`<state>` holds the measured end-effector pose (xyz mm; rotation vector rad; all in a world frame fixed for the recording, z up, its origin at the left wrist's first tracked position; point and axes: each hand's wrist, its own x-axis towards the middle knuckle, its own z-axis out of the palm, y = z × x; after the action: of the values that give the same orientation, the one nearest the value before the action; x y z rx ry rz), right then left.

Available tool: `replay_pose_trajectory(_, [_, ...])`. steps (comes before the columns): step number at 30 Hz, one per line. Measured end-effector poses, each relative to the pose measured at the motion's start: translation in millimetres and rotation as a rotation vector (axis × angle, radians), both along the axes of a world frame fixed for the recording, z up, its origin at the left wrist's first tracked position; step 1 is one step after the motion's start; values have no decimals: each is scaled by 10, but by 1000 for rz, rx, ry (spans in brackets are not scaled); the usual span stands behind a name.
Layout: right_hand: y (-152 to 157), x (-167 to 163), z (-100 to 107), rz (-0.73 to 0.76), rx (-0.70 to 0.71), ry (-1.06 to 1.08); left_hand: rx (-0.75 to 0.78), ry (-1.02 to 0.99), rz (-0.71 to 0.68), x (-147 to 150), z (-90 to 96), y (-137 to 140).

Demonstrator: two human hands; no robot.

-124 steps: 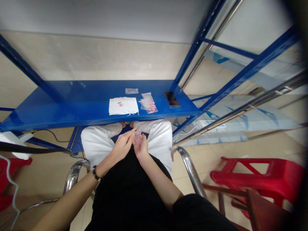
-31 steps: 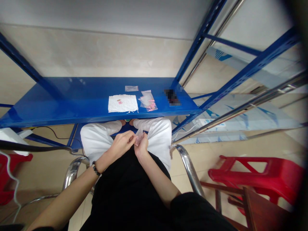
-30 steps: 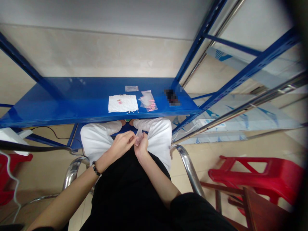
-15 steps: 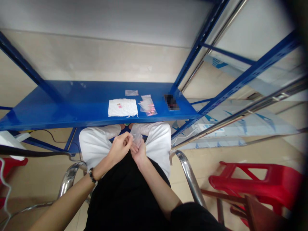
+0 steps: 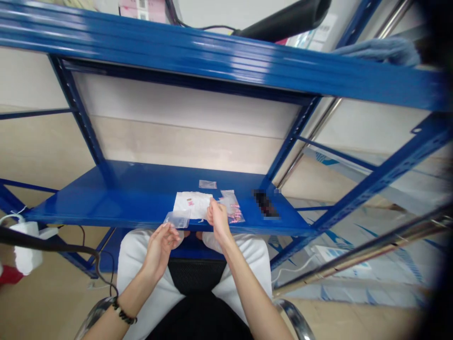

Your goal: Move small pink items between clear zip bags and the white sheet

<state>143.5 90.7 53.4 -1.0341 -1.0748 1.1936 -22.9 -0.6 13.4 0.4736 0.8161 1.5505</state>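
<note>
My left hand (image 5: 163, 243) pinches a small clear plastic bag (image 5: 180, 218) at the front edge of the blue shelf. That bag overlaps the near left corner of a white cloth (image 5: 196, 210), on which a small brown piece and a pink piece (image 5: 191, 203) show. My right hand (image 5: 218, 218) is closed over the cloth's right side, thumb against fingers; whatever it pinches is hidden. Just right of it lies a clear bag with pink beads (image 5: 236, 213), partly overlapped by the hand. Behind the cloth rests another flat clear bag (image 5: 207, 184).
A blurred-out dark phone-like object (image 5: 265, 204) lies at the shelf's right. Above runs the blue beam (image 5: 212, 56) of an upper shelf, with a black tube (image 5: 286, 21) on it. A white plug-like device (image 5: 26, 243) hangs at left beside a dark cable.
Both hands have risen from my lap to the shelf and moved apart, the left carrying the clear bag and the right reaching the cloth's edge. The view has tilted up.
</note>
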Motion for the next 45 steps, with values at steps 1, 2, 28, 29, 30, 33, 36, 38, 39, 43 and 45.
replay_pose_trajectory(1, [186,-39,35,-63,84,-254,2,-17,13,-20,-7,14])
replay_pose_trajectory(2, [354,-81,57,-111,170,-504,6,-31,21,-35,-14,27])
replay_pose_trajectory(28, [933,-244,-127,110,458,-1651,-102,-227,-14,-23,-69,90])
replay_pose_trajectory(29, [930,-245,-122,107,460,-1651,-109,-232,-12,-22,-79,87])
replay_pose_trajectory(30, [926,-246,-116,104,461,-1651,-112,-239,-8,-21,-87,84])
replay_pose_trajectory(33, [922,-250,-99,92,466,-1649,-115,-252,-2,-20,-101,77])
replay_pose_trajectory(36, [925,-253,-91,86,467,-1644,-128,-261,-11,-20,-90,72])
replay_pose_trajectory(38, [930,-254,-93,85,464,-1639,-115,-268,-19,-23,-71,70])
replay_pose_trajectory(39, [932,-255,-95,84,461,-1637,-105,-272,-21,-25,-61,70])
replay_pose_trajectory(43, [933,-251,-102,80,457,-1624,-96,-288,-28,-29,-41,73])
replay_pose_trajectory(45, [928,-248,-97,69,461,-1615,-96,-291,-36,-26,-49,73])
